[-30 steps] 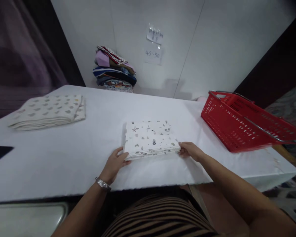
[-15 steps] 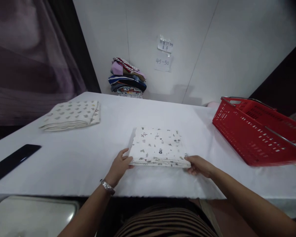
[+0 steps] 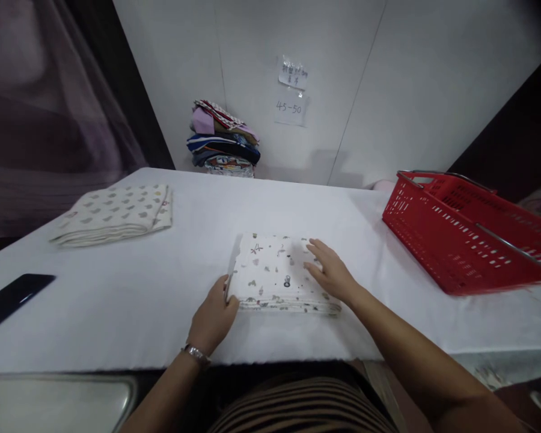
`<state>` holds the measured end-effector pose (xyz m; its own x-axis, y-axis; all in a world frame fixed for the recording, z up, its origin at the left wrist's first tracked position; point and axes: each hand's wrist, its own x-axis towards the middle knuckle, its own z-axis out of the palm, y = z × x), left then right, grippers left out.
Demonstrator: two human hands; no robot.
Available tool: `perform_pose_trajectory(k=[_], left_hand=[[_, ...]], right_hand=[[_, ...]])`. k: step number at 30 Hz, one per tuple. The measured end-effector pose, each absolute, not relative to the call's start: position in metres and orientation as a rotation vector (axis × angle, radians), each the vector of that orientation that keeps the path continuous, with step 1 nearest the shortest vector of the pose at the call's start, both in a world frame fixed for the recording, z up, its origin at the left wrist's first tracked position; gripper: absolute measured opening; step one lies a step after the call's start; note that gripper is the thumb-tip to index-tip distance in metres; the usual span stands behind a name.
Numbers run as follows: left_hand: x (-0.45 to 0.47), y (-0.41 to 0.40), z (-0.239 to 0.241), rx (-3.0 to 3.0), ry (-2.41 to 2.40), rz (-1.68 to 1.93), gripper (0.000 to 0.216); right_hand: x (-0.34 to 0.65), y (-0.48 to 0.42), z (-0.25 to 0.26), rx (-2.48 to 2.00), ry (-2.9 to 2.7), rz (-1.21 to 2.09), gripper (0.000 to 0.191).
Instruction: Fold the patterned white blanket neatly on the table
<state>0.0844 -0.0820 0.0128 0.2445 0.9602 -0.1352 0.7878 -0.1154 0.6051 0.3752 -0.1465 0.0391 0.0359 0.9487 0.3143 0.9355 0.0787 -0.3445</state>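
Observation:
A folded white cloth with small dark prints (image 3: 270,270) lies flat on the white table (image 3: 171,300) in front of me. My left hand (image 3: 214,316) grips its near left corner, fingers curled at the edge. My right hand (image 3: 329,270) lies flat on top of the cloth's right side, fingers stretched out and pressing down.
A second folded cloth with grey spots (image 3: 112,213) lies at the far left. A red plastic basket (image 3: 464,231) stands on the right. A stack of folded fabrics (image 3: 223,141) leans against the back wall. A dark flat phone (image 3: 11,297) rests at the left edge.
My right hand has left the cloth's near right corner and now lies flat on top of it. The left hand stays at the near left corner.

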Motion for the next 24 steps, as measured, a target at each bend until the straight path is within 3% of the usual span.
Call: perform_pose_trajectory(k=[3, 8, 17, 24], left_hand=[[0.08, -0.081, 0.011, 1.95, 1.64, 0.333, 0.058], [0.067, -0.077, 0.004, 1.967, 1.645, 0.298, 0.061], [0.139, -0.046, 0.041, 2.617, 1.336, 0.489, 0.053], [0.169, -0.006, -0.006, 2.639, 1.447, 0.142, 0.072]], right_hand=[[0.371, -0.128, 0.015, -2.059, -1.943, -0.004, 0.058], [0.379, -0.129, -0.023, -2.22, -1.962, 0.016, 0.06], [0.378, -0.129, -0.023, -2.229, -1.98, -0.064, 0.061], [0.376, -0.133, -0.024, -2.245, -1.979, -0.023, 0.062]])
